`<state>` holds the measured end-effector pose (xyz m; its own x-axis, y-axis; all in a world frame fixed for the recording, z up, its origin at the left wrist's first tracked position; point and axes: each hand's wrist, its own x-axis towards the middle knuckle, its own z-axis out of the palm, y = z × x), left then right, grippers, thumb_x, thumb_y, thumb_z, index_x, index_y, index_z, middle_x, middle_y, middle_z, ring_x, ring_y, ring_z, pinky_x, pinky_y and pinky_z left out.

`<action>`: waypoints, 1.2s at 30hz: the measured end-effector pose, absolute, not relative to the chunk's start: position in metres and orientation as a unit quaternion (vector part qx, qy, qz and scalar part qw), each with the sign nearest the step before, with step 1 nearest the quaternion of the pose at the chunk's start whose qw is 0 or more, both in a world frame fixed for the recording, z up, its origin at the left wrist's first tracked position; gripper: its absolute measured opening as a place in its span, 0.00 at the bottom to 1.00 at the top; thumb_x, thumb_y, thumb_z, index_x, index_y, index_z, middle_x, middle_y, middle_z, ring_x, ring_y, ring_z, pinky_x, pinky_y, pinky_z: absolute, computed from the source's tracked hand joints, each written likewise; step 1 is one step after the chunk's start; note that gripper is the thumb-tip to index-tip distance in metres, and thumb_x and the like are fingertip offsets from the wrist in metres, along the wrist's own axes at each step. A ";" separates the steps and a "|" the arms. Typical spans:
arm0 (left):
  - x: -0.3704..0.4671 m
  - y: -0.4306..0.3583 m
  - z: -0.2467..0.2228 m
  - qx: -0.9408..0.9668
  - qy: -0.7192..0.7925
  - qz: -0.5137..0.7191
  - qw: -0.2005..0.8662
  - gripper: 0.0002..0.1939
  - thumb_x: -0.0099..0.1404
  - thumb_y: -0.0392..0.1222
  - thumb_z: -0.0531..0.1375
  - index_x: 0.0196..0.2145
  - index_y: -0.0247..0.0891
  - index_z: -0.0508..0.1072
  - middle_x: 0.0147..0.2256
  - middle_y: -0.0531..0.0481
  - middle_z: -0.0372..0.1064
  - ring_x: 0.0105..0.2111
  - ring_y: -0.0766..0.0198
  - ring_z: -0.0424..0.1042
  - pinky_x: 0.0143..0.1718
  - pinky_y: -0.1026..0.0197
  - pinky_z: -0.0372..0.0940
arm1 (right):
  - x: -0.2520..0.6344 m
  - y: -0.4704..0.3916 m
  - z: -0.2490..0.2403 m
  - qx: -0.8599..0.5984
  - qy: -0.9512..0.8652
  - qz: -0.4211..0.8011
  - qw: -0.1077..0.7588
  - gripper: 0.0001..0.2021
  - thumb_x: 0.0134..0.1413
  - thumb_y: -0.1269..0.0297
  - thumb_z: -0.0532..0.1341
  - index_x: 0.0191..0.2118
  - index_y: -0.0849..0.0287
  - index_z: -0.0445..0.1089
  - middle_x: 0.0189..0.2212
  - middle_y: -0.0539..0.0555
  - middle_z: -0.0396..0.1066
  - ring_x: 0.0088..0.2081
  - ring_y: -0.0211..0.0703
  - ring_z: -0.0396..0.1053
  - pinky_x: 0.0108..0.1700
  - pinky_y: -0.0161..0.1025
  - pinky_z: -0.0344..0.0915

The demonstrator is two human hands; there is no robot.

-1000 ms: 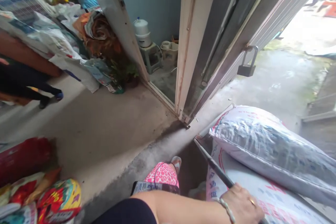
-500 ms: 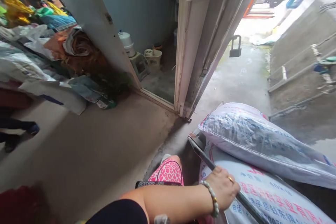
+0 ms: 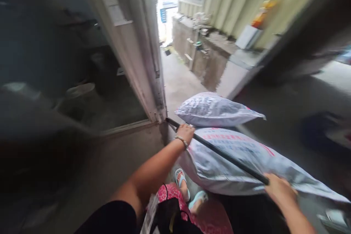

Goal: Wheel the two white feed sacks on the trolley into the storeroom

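Observation:
A dark metal bar runs slantwise in front of two stacked white sacks. My left hand, with a beaded bracelet at the wrist, is wrapped round the bar near its far left end. Toward the bar's right end, my right hand is closed on it. Behind the bar lies the big lower sack, printed in red and blue. On top of it rests a smaller-looking sack. What carries the sacks is mostly hidden.
A door frame stands just left of the sacks, by the bar's end. Beyond the doorway runs a pale path beside a low concrete wall. A white box sits on the ledge.
The view has swung to the right. My right hand now shows on the bar, and my left hand still grips it. The door frame and the bar's left end are now close together.

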<state>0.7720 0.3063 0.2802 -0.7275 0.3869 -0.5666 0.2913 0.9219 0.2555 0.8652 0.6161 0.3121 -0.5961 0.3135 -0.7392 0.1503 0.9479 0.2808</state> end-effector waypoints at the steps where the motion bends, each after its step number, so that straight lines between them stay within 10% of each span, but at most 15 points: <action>1: 0.766 0.296 0.284 0.195 0.922 0.055 0.330 0.13 0.63 0.44 0.54 0.43 0.35 0.68 0.44 0.46 0.66 0.45 0.59 0.66 0.47 0.48 0.61 | 0.880 0.602 0.317 0.144 0.884 0.075 0.439 0.09 0.57 0.66 0.56 0.44 0.60 0.66 0.34 0.53 0.68 0.36 0.38 0.67 0.39 0.39 0.66; 36: 0.989 0.046 0.419 0.542 0.732 -0.140 0.389 0.14 0.63 0.38 0.46 0.41 0.39 0.69 0.39 0.44 0.74 0.40 0.55 0.73 0.38 0.57 0.64 | 1.246 0.263 0.502 0.441 0.848 -0.039 0.291 0.11 0.57 0.62 0.56 0.40 0.66 0.67 0.40 0.56 0.66 0.46 0.44 0.64 0.49 0.49 0.61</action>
<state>0.9889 0.0455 0.4185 -0.1095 0.6853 -0.7200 0.9023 0.3724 0.2173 1.2464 0.2629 0.5021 -0.4404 0.7258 -0.5284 0.7713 0.6071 0.1910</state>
